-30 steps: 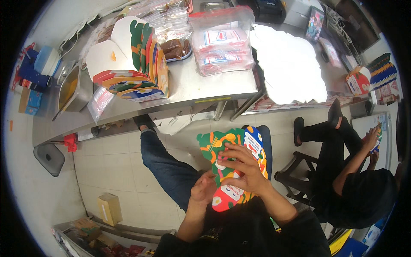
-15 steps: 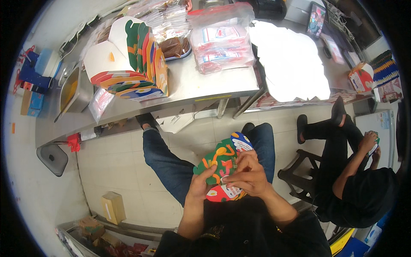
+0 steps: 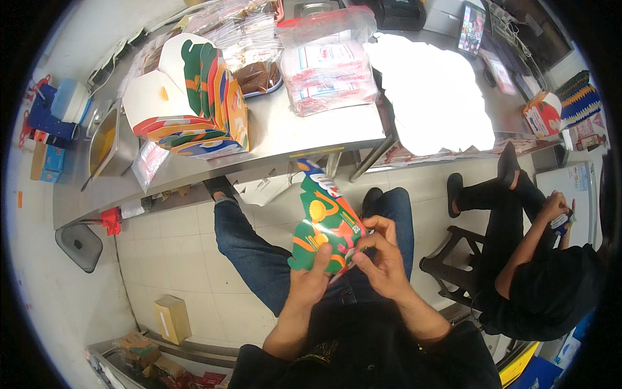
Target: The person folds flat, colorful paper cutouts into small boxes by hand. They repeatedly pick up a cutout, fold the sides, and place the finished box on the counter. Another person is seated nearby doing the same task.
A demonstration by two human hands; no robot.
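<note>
A colourful paper takeout box, green with orange, yellow and blue printing, is tilted over my lap, partly folded. My left hand grips its lower left part, thumb on the printed face. On the opposite edge, the bent fingers and thumb of my right hand pinch the cardboard low down. The underside of the box and the fingers behind it are hidden. On the metal table ahead, at the left, stands a nested stack of the same boxes, formed, with white insides.
The metal table also carries a clear bag of packets, white cardboard sheets and a propped phone. At the right a seated co-worker handles another box, beside a dark stool. A small carton stands on the floor.
The box has turned more upright, its blue end swinging up and left, and its red part no longer shows. My right hand has shifted to its right edge. The view has shifted slightly.
</note>
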